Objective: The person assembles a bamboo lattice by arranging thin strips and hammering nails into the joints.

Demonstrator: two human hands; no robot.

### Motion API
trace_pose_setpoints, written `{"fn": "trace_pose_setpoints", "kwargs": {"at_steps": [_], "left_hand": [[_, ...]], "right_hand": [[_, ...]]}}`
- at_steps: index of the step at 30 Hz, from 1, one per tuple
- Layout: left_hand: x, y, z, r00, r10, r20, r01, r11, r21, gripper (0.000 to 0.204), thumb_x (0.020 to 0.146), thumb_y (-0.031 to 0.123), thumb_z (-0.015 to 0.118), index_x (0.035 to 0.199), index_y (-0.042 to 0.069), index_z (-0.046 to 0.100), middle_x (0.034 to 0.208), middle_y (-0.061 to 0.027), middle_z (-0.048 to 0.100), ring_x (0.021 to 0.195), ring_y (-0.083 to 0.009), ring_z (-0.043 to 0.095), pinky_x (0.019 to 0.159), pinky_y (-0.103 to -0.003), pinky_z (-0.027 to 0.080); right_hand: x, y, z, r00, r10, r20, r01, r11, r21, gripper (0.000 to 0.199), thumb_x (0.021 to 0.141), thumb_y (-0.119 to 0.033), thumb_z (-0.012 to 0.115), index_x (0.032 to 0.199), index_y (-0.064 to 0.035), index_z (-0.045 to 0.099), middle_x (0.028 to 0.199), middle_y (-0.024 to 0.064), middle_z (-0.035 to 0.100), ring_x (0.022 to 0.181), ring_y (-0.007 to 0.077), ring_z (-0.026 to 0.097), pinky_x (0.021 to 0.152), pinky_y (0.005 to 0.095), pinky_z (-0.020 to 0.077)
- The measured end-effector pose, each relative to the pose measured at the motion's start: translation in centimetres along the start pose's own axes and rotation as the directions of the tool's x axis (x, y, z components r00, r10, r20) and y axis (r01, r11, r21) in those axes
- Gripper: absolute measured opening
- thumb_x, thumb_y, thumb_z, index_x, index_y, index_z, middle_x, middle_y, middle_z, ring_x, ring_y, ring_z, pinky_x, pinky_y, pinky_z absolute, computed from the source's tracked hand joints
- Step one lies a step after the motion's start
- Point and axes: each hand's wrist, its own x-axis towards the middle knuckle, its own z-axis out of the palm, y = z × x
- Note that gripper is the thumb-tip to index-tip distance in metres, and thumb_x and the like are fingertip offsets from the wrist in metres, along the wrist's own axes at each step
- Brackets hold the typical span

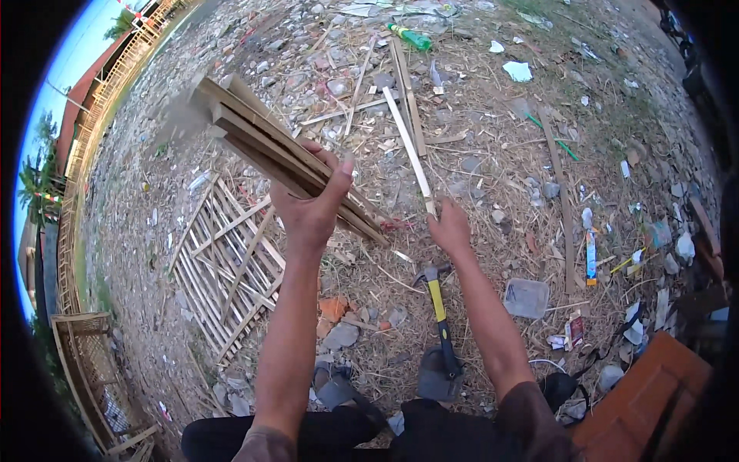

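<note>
My left hand (310,214) is wrapped around a bundle of several brown wooden slats (265,138), tilted with its far end up to the left. Lower and to the right, my right hand (453,229) pinches the near end of a pale wooden strip (409,150). That strip slants away from me, its far part beside darker slats (406,92) on the ground. Nearer my feet lies a claw hammer (437,300) with a yellow and black handle, its lower end by my right sandal (439,376). Left of my left forearm is a lattice panel (231,266) of thin strips.
Dry straw, stones and litter cover the ground. A clear plastic tub (527,298) and a long brown slat (560,200) lie to the right, a green bottle (410,37) at the far side. An orange-brown panel (647,400) stands at lower right, a woven-sided wooden frame (96,377) at lower left.
</note>
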Motion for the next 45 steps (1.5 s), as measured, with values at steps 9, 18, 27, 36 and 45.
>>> {"fn": "trace_pose_setpoints", "kwargs": {"at_steps": [9,18,27,36,45], "left_hand": [[-0.6,-0.6,-0.9,0.999,-0.001,-0.040,-0.001,0.998,-0.057,0.034,0.079,-0.004,0.070,0.104,0.004,0.048,0.080,-0.0027,0.057,0.073,-0.0089,0.056,0.067,-0.024,0.049],[-0.4,-0.3,-2.6,0.998,-0.046,-0.033,0.045,0.998,-0.032,0.041,0.079,-0.003,0.068,0.112,0.005,0.045,0.090,-0.0037,0.050,0.079,-0.0117,0.055,0.074,-0.030,0.053],[0.4,-1.1,-3.2,0.998,-0.060,-0.019,0.058,0.996,-0.070,0.033,0.080,0.000,0.070,0.107,0.006,0.051,0.084,-0.0002,0.054,0.075,-0.0075,0.054,0.068,-0.023,0.046],[1.2,-0.2,-2.5,0.988,-0.089,0.130,0.107,0.984,-0.143,0.053,0.081,0.023,0.074,0.121,0.001,0.047,0.120,-0.0166,0.057,0.106,-0.0291,0.063,0.087,-0.039,0.054],[1.2,0.6,-3.6,0.966,-0.198,0.165,0.199,0.980,0.011,0.054,0.077,0.015,0.079,0.121,-0.002,0.054,0.105,-0.0087,0.067,0.097,-0.0184,0.065,0.087,-0.035,0.055]], "right_hand": [[0.9,-1.6,0.4,0.980,0.079,0.183,0.005,0.908,-0.420,0.055,0.076,-0.027,0.071,0.119,0.0007,0.051,0.098,0.0165,0.066,0.093,0.0351,0.063,0.082,0.0443,0.0517],[1.2,-2.3,-4.7,0.849,0.265,0.458,-0.476,0.760,0.443,0.031,0.083,-0.024,0.065,0.102,-0.0001,0.061,0.080,0.0116,0.063,0.072,0.0204,0.064,0.074,0.0330,0.0517],[-1.2,-4.8,-6.2,0.998,0.054,0.038,-0.067,0.820,0.568,0.024,0.090,-0.020,0.062,0.101,0.0011,0.058,0.070,0.0010,0.053,0.061,0.0104,0.048,0.057,0.0271,0.0397],[-1.6,-5.1,0.4,0.938,-0.345,0.038,0.222,0.682,0.697,0.030,0.087,-0.008,0.064,0.115,-0.0056,0.053,0.087,0.0082,0.054,0.071,0.0147,0.052,0.063,0.0304,0.0449],[-1.4,-4.5,2.2,0.855,-0.518,0.031,0.459,0.782,0.421,0.039,0.084,-0.012,0.068,0.121,-0.0094,0.055,0.101,0.0129,0.059,0.088,0.0287,0.058,0.080,0.0386,0.0477]]}}
